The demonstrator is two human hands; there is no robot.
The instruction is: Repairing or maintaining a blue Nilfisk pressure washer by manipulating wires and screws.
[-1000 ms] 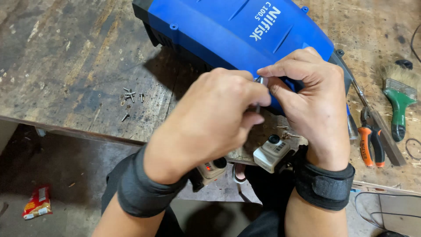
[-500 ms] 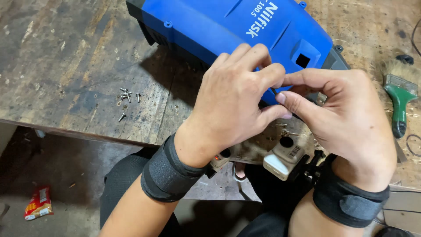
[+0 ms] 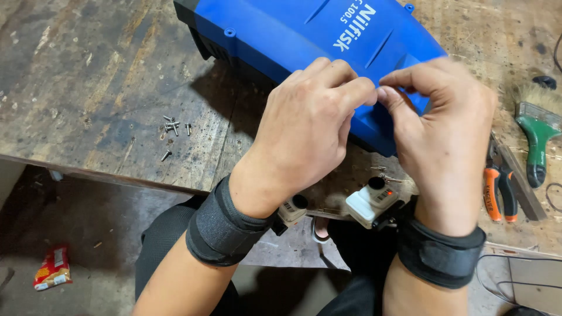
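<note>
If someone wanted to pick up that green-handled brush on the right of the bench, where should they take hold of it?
By the green handle, coming from above. The paintbrush lies flat on the wooden bench with its bristles pointing away and its handle toward the near edge, narrow enough to pinch across its sides. The orange-handled pliers lie close on its left, so probably approach from the right.

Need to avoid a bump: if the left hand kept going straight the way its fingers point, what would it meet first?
The left hand points right, toward the right hand. Its fingertips would meet the right hand's fingertips almost at once, just over the blue housing; they look nearly touching, though depth is unclear.
</note>
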